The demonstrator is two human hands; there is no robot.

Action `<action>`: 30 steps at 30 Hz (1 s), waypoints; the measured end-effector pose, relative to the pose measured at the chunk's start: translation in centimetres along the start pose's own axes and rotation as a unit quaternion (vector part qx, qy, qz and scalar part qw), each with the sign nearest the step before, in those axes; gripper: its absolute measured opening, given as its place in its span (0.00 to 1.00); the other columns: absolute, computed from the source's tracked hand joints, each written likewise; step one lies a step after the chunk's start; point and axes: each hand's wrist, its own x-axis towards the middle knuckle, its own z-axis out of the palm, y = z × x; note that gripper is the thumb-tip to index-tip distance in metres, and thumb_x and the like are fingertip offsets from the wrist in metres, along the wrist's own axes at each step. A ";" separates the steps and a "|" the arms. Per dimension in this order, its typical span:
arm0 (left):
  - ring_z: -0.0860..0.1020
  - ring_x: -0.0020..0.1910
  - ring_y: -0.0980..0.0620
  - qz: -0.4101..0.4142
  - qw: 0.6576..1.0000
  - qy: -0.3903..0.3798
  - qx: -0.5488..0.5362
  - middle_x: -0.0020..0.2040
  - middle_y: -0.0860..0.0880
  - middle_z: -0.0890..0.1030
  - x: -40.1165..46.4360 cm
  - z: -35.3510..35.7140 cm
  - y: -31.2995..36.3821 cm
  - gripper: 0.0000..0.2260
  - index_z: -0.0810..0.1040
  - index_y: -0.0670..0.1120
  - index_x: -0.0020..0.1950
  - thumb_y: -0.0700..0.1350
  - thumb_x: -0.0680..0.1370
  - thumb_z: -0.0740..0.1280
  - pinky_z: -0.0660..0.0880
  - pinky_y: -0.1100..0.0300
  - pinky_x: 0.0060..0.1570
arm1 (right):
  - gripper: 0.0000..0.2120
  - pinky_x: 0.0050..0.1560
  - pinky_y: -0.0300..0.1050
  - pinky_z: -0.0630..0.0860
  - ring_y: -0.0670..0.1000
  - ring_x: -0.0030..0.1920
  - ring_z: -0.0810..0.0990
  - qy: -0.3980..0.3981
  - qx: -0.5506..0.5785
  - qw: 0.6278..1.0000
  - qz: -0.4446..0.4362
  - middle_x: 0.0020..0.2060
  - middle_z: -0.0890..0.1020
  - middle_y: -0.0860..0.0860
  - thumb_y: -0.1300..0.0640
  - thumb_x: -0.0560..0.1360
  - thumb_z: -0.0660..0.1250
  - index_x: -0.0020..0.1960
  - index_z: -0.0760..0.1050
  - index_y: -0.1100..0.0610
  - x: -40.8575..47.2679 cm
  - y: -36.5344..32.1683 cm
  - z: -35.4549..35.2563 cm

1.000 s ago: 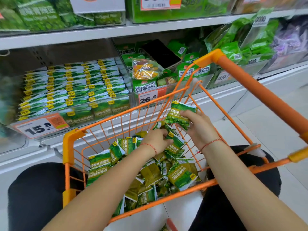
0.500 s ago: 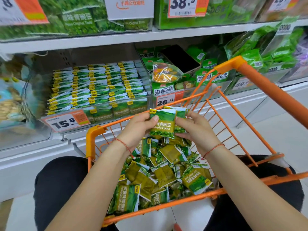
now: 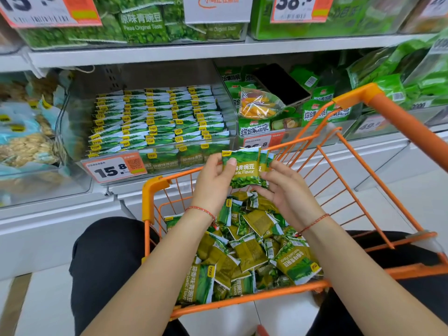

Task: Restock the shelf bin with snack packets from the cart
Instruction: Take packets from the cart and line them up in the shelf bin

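Note:
A small stack of green garlic-flavour pea packets [image 3: 244,169] is held upright over the orange wire cart [image 3: 155,190]. My left hand [image 3: 214,183] grips the stack from the left, thumb across the front packet. My right hand [image 3: 283,190] touches the stack's right and lower edge with its fingertips. Several loose green packets [image 3: 252,253] lie heaped in the cart below. The clear shelf bin [image 3: 155,120], with neat rows of the same packets and a 15.8 price tag [image 3: 114,167], sits just behind the cart's far rim.
A neighbouring bin to the right holds mixed fruit-and-vegetable crisp bags [image 3: 260,106] and a black phone [image 3: 281,83]. The upper shelf [image 3: 169,53] overhangs the bin. The cart's orange handle [image 3: 407,122] rises at right. My knees [image 3: 106,258] flank the cart.
Both hands rose out of the cart with the gathered packets, now held together as a stack in front of the bin. The view moved closer to the shelf.

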 end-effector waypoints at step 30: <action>0.68 0.66 0.60 0.024 0.994 -0.074 -0.081 0.70 0.53 0.69 -1.1 -0.4 1.1 0.22 0.64 0.48 0.74 0.42 0.80 0.62 0.67 0.76 0.54 | 0.32 0.45 0.39 0.71 0.41 0.48 0.78 -0.039 -0.112 0.991 -0.055 0.47 0.77 0.44 0.54 0.67 0.72 0.68 0.67 0.57 -0.8 0.5 0.6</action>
